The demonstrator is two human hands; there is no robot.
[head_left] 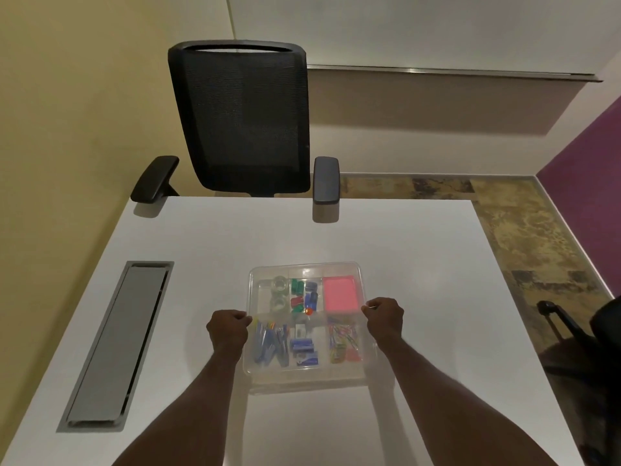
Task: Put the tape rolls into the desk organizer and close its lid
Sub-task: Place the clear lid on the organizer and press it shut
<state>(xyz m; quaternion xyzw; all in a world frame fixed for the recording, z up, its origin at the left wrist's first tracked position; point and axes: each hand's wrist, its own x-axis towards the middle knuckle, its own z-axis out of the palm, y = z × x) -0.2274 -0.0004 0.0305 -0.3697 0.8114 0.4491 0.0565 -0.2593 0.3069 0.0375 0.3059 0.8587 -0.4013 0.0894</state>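
Both clear tape rolls [277,293] sit inside the clear plastic desk organizer [368,344]. Left hand [226,331] and right hand [384,317], each grip pinched on the thin transparent lid [305,269] edges; light, flexy, slippery — hold the side rims.

The lid [307,299] is clear and hard to separate from the organizer [304,373] under it; whether it sits fully shut cannot be told. The left hand [228,331] and right hand [384,317] are curled at its side edges, fingertips hidden, so actual contact is unclear. Between the hands, the two tape rolls [278,292] show only as faint rings. Small items nearer the wrists are blurred. Both forearms are cut off by the bottom edge.
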